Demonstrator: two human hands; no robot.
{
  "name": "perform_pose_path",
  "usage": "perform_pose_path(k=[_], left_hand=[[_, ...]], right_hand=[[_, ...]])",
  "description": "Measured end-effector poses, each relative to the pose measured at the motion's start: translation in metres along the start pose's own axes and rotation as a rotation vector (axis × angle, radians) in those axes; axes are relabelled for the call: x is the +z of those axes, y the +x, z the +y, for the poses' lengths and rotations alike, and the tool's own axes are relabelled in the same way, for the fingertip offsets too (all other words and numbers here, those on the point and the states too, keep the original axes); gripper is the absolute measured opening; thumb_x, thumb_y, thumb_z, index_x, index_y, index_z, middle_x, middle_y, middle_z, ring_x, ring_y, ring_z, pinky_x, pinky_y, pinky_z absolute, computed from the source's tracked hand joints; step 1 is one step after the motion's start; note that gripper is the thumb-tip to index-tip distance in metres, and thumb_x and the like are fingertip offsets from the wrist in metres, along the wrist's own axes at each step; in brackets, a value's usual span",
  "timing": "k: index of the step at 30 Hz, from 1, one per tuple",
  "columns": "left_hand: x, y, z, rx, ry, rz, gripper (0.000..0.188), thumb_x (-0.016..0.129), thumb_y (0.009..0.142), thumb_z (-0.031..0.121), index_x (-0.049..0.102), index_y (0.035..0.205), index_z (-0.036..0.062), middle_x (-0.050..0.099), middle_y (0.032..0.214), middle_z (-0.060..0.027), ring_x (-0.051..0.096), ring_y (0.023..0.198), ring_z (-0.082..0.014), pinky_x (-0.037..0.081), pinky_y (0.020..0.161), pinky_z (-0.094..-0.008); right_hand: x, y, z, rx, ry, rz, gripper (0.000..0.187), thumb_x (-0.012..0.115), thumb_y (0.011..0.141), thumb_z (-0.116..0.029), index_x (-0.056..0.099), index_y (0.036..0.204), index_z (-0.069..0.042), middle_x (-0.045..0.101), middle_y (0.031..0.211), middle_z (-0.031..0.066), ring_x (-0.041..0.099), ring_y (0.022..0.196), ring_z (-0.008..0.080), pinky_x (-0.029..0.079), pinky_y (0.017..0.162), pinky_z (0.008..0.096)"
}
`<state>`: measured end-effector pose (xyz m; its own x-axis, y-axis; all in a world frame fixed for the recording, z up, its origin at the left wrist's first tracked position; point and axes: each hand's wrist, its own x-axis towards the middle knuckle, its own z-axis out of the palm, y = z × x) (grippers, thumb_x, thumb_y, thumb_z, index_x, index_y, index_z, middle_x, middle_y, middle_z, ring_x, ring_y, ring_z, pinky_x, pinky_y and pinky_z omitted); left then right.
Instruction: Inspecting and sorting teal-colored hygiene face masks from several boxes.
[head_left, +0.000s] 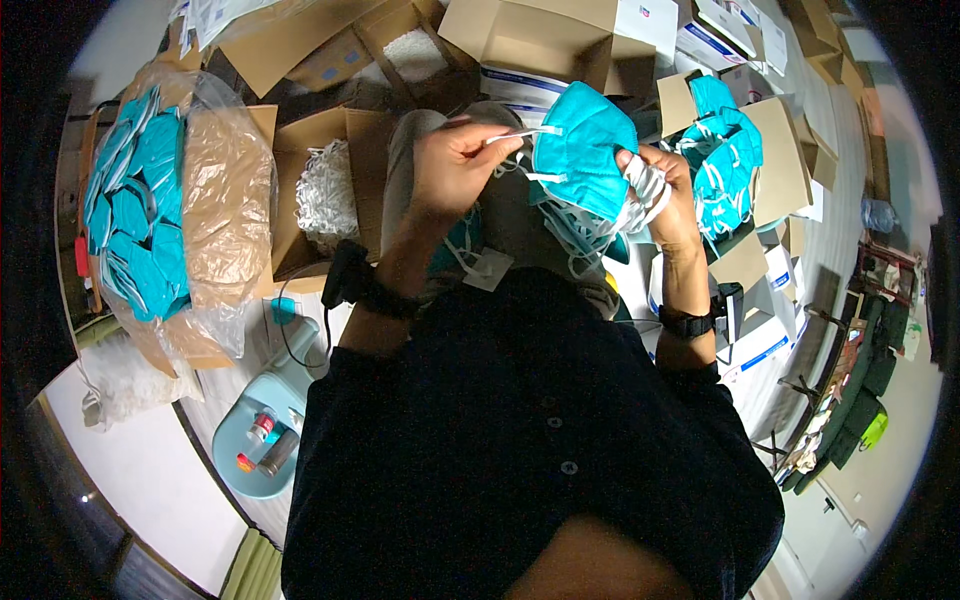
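A teal face mask [588, 150] is held up in front of me, above my lap. My right hand [668, 190] grips its lower right edge, together with a bunch of white elastic straps [648, 196]. At the mask's upper left, my left hand [462, 165] pinches a white strap [522, 133] between thumb and fingertips and draws it out taut. More teal masks with white straps lie on my lap under the held one, partly hidden by it. A small white square piece [488, 268] rests by my left forearm.
Loose teal masks fill a plastic-lined box [150, 210] at far left. White straps pile up in a cardboard box [285, 150] beside it. Another box [775, 150] at right holds masks. Cartons [540, 40] stand ahead. A light-blue stool [240, 455] carries bottles.
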<state>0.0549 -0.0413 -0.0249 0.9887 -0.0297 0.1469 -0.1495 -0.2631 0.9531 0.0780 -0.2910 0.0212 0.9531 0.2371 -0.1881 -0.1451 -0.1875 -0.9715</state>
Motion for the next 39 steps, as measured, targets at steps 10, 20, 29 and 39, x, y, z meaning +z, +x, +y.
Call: perform_pose_path(k=[10,20,29,39], left_hand=[[-0.009,-0.006,0.012,-0.204,-0.174,-0.231,0.014,0.064,0.086,0.012,0.066,0.088,-0.0021,0.059,0.067,0.0047,0.047,0.061,-0.0010,0.038,0.052,-0.0203],[-0.045,-0.014,0.011,-0.055,-0.182,-0.319,0.026,0.064,0.087,0.029,0.065,0.088,0.0033,0.061,0.074,0.0044,0.051,0.062,-0.0074,0.043,0.058,-0.0236],[-0.047,-0.015,-0.024,-0.197,-0.488,-0.312,0.032,0.047,0.095,0.028,0.061,0.092,0.0001,0.043,0.059,0.0053,0.034,0.049,-0.0087,0.035,0.051,-0.0222],[-0.027,0.000,0.008,-0.477,-0.650,-0.401,0.036,0.048,0.095,0.029,0.068,0.088,-0.0003,0.032,0.052,0.0101,0.024,0.047,-0.0016,0.019,0.046,-0.0223]], right_hand=[[0.001,0.003,0.000,-0.029,-0.027,-0.022,0.031,0.070,0.082,-0.028,0.059,0.061,-0.008,0.048,0.054,-0.0069,0.040,0.048,0.0019,0.028,0.045,0.0215],[-0.018,0.005,-0.008,-0.028,-0.192,-0.079,0.029,0.068,0.083,-0.026,0.062,0.065,-0.003,0.049,0.055,-0.0062,0.040,0.051,0.0017,0.030,0.045,0.0227],[-0.003,0.023,0.008,-0.137,-0.703,-0.116,0.034,0.067,0.082,-0.032,0.064,0.077,0.001,0.059,0.064,0.0177,0.055,0.055,0.0257,0.042,0.055,0.0334],[0.030,0.012,-0.007,-0.373,-0.264,-0.155,0.032,0.067,0.080,-0.007,0.063,0.111,-0.007,0.067,0.096,0.0084,0.060,0.079,0.0107,0.049,0.072,0.0250]])
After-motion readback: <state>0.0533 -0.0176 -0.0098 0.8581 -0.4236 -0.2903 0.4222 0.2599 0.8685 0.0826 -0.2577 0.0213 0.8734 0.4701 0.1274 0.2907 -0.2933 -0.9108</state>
